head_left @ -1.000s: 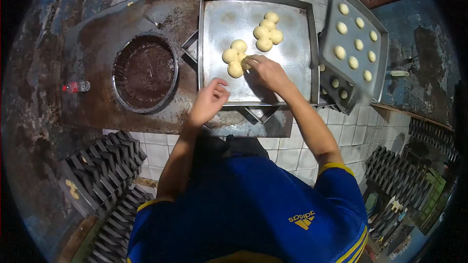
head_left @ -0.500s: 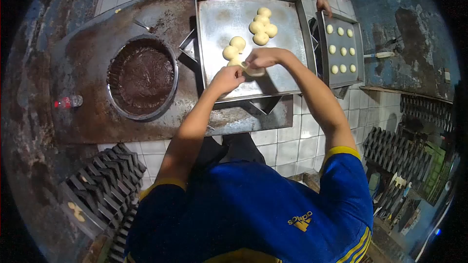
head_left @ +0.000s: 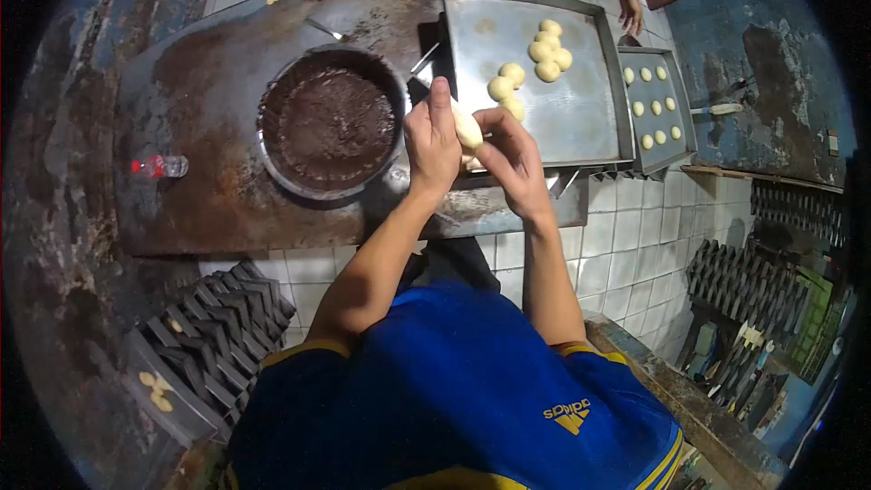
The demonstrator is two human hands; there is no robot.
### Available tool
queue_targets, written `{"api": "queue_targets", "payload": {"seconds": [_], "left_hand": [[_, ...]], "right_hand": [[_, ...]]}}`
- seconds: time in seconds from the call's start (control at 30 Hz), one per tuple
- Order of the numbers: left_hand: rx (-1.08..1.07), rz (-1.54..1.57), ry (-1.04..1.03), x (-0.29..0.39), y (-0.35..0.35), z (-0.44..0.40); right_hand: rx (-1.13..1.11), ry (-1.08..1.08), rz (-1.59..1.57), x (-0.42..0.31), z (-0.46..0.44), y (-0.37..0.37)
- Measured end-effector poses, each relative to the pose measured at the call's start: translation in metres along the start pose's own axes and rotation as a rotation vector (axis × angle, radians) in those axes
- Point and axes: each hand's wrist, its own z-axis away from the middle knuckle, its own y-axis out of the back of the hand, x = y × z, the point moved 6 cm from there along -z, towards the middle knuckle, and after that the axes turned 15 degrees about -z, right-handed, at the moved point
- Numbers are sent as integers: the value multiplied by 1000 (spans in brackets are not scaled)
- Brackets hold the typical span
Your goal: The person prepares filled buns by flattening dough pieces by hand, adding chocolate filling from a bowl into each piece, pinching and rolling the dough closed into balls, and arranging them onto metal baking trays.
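Note:
My left hand (head_left: 433,147) holds a pale, slightly elongated piece of dough (head_left: 467,130), its thumb pointing up. On the other side, my right hand (head_left: 513,161) has its thumb and fingers bent around the dough's right edge. Both hands are over the front left corner of a large metal tray (head_left: 581,132). Several round dough balls (head_left: 548,50) sit in two touching clusters on that tray; my hands partly cover the nearer cluster (head_left: 501,88). Left of my hands stands a round metal bowl (head_left: 265,141) of dark brown filling (head_left: 331,122).
A spoon-like utensil (head_left: 325,29) lies behind the bowl, and a red-capped bottle (head_left: 161,166) lies to the left. At right, another tray (head_left: 685,118) carries several spaced dough pieces. A co-worker's hand (head_left: 631,11) hangs above it. Stacked dark metal pieces (head_left: 222,331) stand below the table.
Both hands have come off the tray's surface toward its left corner, lifting a dough piece. The view has shifted left. The co-worker's hand has come away from the right tray's edge.

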Motion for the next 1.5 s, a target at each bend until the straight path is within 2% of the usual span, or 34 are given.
{"api": "queue_targets", "payload": {"seconds": [0.03,0.07,0.1,0.13,0.17,0.27,0.3,0.33,0.4,0.43,0.47,0.53,0.57,0.6,0.63,0.67,0.7,0.73,0.77,0.8,0.83,0.87,0.93,0.97,1.0,1.07,1.13,1.17,1.23,1.33,1.37,1.4,1.47,1.5], "left_hand": [[-43,69,68,1,12,3],[-27,10,-13,3,22,4],[153,129,116,1,30,7],[17,256,134,3,40,6],[-118,372,166,5,50,7],[-238,783,177,15,83,8],[-140,768,213,9,95,6],[-214,797,279,18,110,10],[-231,525,140,-42,114,12],[-363,261,94,-68,107,14],[-348,261,1,-75,108,34],[-256,377,-177,-77,114,69],[-390,272,-98,-93,112,68],[-508,13,-86,-86,121,63],[-480,16,-35,-91,130,62],[-452,18,18,-97,140,63],[-330,-235,-81,-112,161,67],[-205,-490,-184,-124,180,71],[-276,-551,-289,-98,190,63],[-341,-603,-398,-71,200,56],[-386,-724,-88,-90,218,52],[-432,-829,239,-111,240,56],[-226,-753,41,-117,273,56],[-129,-726,-62,-121,290,58],[-146,-683,35,-144,305,60],[-71,-641,111,-179,334,77],[4,-594,185,-190,346,85],[40,-547,161,-188,349,86],[80,-501,147,-178,349,90],[132,-687,12,-147,339,88],[139,-640,82,-153,339,89],[145,-617,119,-155,340,90],[120,-537,212,-161,342,91],[104,-508,242,-162,342,92]], "right_hand": [[138,-42,1,7,-2,-12],[277,-85,4,17,-3,-22],[361,37,56,22,-7,-34],[358,150,21,16,-15,-51],[362,109,-26,18,-21,-60],[285,-13,-104,21,-36,-75],[222,-122,-118,21,-37,-81],[162,-234,-133,16,-39,-91],[-36,-397,-171,3,-31,-109],[-129,-332,-69,0,-30,-119],[-224,-267,30,0,-28,-127],[-186,-253,527,6,-25,-122],[-103,-412,579,24,-21,-108],[-22,-569,630,49,-17,-88],[59,-640,543,87,-5,-67],[35,-518,604,138,11,-40],[21,-453,898,192,43,-9],[-106,-486,1293,239,84,10],[-193,-514,1329,305,130,44],[-188,-579,1408,325,156,50],[-234,-284,1477,331,173,45],[-248,-284,1463,330,177,42],[-336,-316,1157,318,181,21],[-355,-706,1065,299,163,2],[-361,-704,1064,275,134,-22],[-321,-370,789,231,76,-69],[-319,-62,839,211,30,-96],[-326,-64,839,223,14,-100],[-493,-111,1036,254,-10,-111],[-636,-185,1093,308,-25,-119],[-635,-1,1067,313,-26,-123],[-643,-1,1065,316,-27,-125],[-814,-377,1263,342,-20,-119],[-820,-378,1263,345,-20,-118]]}}
